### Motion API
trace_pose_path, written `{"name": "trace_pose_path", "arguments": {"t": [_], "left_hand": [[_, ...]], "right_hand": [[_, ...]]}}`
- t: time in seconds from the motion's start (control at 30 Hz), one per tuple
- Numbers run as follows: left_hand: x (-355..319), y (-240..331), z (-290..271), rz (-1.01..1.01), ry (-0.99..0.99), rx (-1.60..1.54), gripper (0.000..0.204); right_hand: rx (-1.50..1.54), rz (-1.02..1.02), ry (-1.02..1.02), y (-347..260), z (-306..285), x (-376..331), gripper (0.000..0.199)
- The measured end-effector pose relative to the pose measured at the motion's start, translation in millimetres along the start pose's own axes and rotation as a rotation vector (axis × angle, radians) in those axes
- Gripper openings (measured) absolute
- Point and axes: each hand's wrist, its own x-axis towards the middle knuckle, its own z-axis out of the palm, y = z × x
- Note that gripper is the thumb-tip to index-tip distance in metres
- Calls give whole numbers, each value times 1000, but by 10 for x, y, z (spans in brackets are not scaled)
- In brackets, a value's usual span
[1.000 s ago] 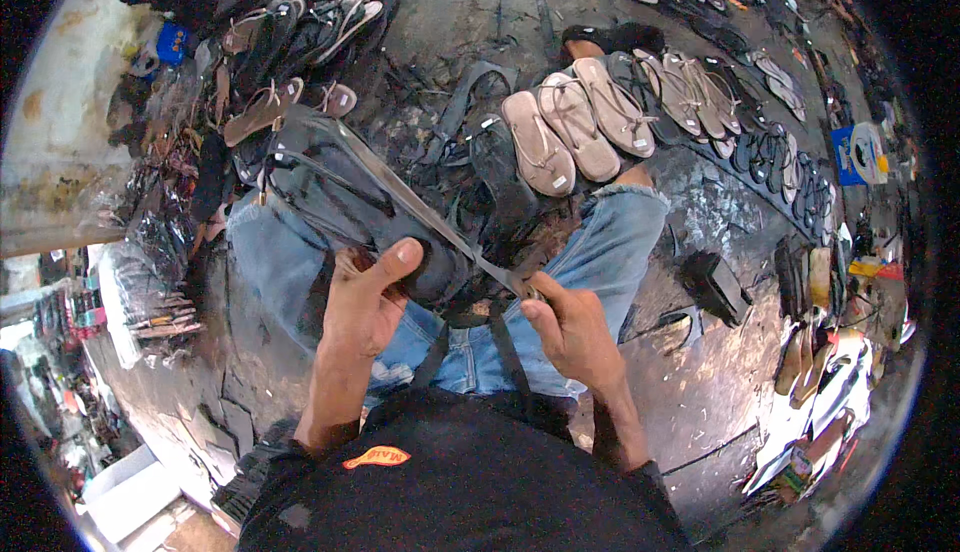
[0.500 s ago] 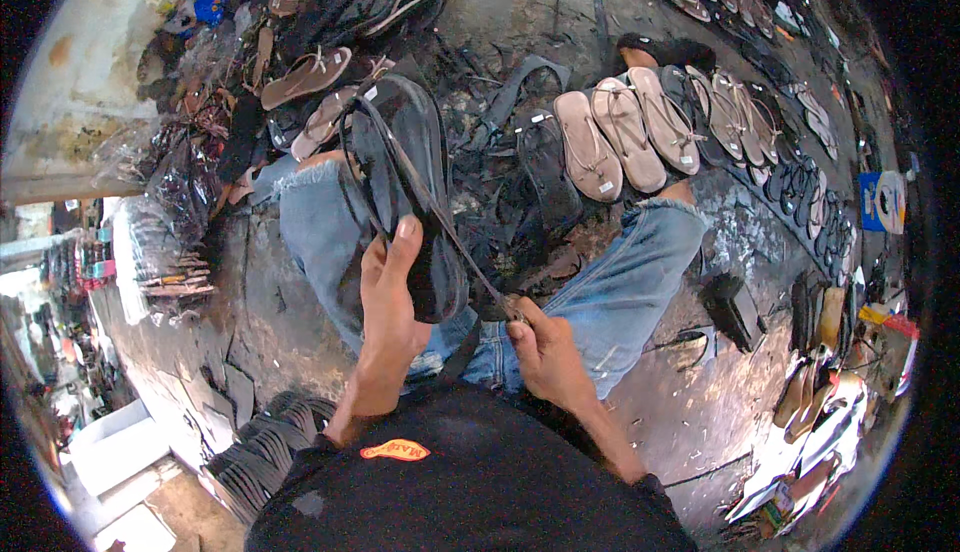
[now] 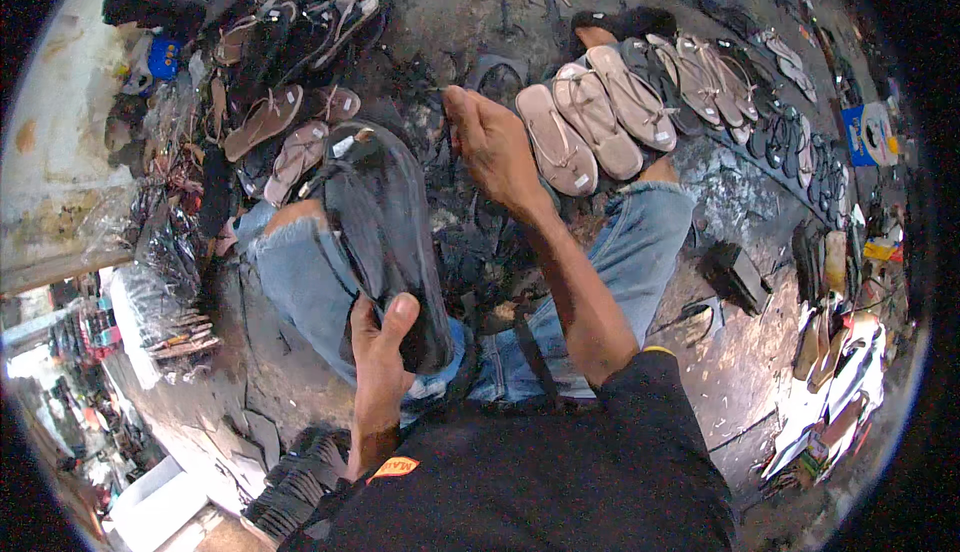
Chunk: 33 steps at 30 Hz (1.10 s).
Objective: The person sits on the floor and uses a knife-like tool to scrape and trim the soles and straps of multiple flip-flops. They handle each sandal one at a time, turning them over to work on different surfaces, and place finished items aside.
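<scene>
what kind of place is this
Probably a small sandal-making or repair workshop: three tan sandals lie side by side, more footwear is heaped at upper left, and the left hand holds a dark sandal.

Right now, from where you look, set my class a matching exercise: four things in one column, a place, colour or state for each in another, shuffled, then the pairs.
Column one
1. Left grip
2. Right grip
3. Jeans
4. Row of tan sandals

Column two
A. Light blue
B. Just right of the right grip
C. Holding the black sandal
D. Between black sandal and tan row

Pairs: 1-C, 2-D, 3-A, 4-B
</scene>
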Motion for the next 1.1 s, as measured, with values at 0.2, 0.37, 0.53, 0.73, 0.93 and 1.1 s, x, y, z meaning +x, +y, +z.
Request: {"name": "trace_pose_path", "arguments": {"t": [0.2,0.37,0.53,0.73,0.93,1.1], "left_hand": [[408,-3,-271,103,-310,157,44],[338,666,-40,-38,-188,137,53],[-18,699,-189,-150,-114,-97,63],[-92,556,-341,-331,-157,-160,47],[-28,617,-147,-226,-393,212,47],[119,686,-142,-206,-428,361,38]], "right_hand": [[465,91,-51,-224,-177,-862,28],[235,102,73,-491,-317,-1404,27],[-25,92,-246,-213,-927,-2468,27],[-183,264,-373,-305,-1065,-3244,40],[-356,182,-435,-87,-937,-2463,30],[-408,58,-618,-450,-857,-1562,34]]}}
